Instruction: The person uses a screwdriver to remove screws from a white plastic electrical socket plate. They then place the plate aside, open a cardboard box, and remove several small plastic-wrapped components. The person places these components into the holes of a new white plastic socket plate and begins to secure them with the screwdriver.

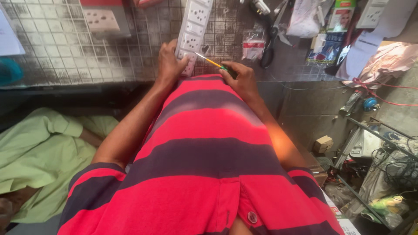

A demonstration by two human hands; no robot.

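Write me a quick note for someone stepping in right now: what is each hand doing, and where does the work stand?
Left hand: pressing down on the near end of the long white socket strip, which lies on the tiled counter.
Right hand: gripping a small screwdriver with a yellow-and-green handle, its thin tip angled onto the strip's near end beside the left hand's fingers.
Nearby: scissors and a small clear packet to the right on the counter.
Done: strip steadied, tool tip placed on it.
Left: whatever the tip is working on; that spot is too small to make out.
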